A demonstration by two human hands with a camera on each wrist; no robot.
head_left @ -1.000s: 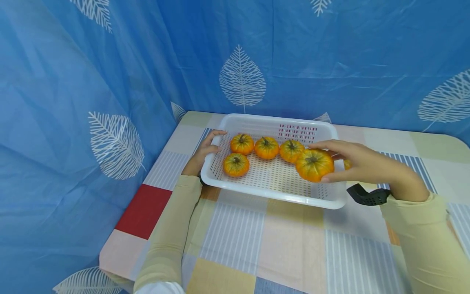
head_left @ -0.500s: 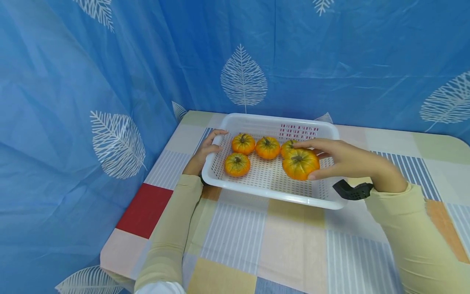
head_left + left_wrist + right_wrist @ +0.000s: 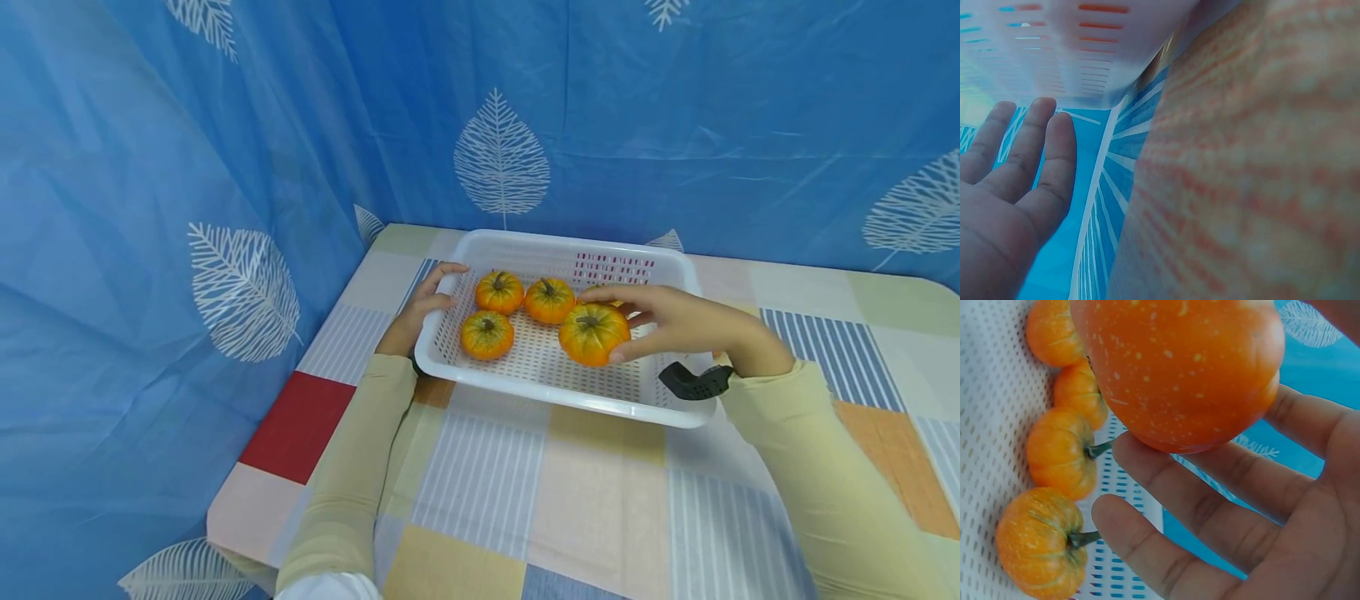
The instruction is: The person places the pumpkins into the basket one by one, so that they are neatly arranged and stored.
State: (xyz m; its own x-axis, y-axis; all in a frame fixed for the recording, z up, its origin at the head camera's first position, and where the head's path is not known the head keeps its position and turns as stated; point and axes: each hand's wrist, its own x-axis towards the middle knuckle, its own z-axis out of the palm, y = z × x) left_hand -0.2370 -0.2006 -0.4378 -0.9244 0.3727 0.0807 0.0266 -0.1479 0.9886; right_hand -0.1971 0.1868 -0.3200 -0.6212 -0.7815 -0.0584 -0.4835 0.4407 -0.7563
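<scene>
My right hand (image 3: 660,321) grips a small orange pumpkin (image 3: 594,335) between thumb and fingers, above the right part of a white perforated basket (image 3: 555,397). In the right wrist view, the held pumpkin (image 3: 1191,369) fills the top, with some fingertips beneath it. Inside the basket lie more small pumpkins: one front left (image 3: 487,335), one back left (image 3: 499,292) and one beside that (image 3: 550,300). Another is mostly hidden behind my right hand. My left hand (image 3: 420,308) rests at the basket's left rim; its fingers (image 3: 1057,169) look nearly straight in the left wrist view.
The basket stands on a table with a patchwork cloth (image 3: 472,467), near its back edge. A blue curtain (image 3: 637,150) with white leaf prints hangs behind and along the left. A black wrist mount (image 3: 697,382) sits at my right wrist, over the basket's right rim.
My right hand has moved left over the basket, carrying the pumpkin with it. It now covers most of the rearmost right pumpkin. My left hand and the basket keep their places.
</scene>
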